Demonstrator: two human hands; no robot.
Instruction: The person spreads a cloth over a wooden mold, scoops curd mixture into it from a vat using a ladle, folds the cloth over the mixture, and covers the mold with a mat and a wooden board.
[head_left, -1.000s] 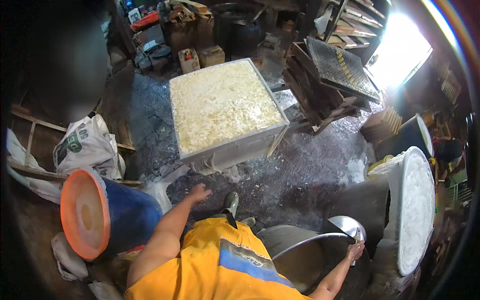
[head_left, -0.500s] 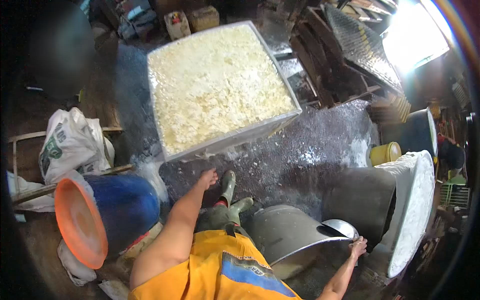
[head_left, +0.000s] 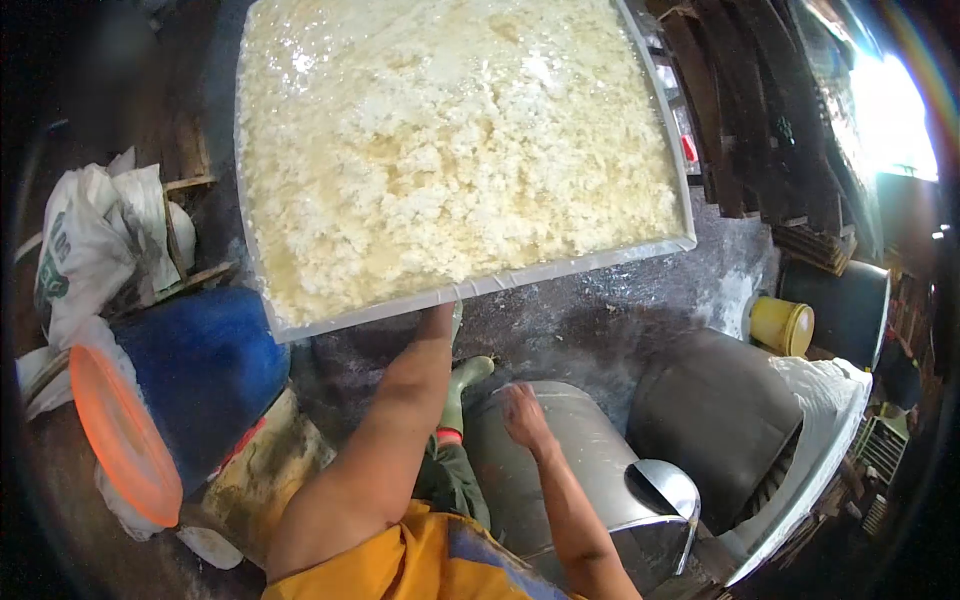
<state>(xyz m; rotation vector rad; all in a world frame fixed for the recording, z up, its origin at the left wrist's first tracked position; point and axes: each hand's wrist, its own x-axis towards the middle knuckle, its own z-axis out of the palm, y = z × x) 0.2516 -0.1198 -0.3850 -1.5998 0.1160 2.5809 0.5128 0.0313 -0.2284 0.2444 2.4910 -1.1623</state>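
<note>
A large square vat (head_left: 590,262) stands ahead, filled to near its rim with soft whitish-yellow curds (head_left: 450,150) in liquid. My left hand (head_left: 438,318) reaches to the near side of the vat, where the rim hides its fingers. My right hand (head_left: 522,415) hangs over a big metal pot (head_left: 570,440), its fingers curled in and nothing visible in them. Against the pot's lip rests a shiny metal bowl or scoop (head_left: 675,485), apart from both hands.
To the left are a blue barrel (head_left: 205,365) with an orange rim and a white sack (head_left: 95,240). On the right stand a grey drum (head_left: 710,420) beside white-covered material (head_left: 835,390), a yellow bucket (head_left: 782,325) and a dark barrel (head_left: 840,305). The floor (head_left: 590,330) looks wet.
I have come closer to the vat, which fills more of the view. My right hand has left the pot's lip and moved left. My left hand has gone forward to the vat's edge.
</note>
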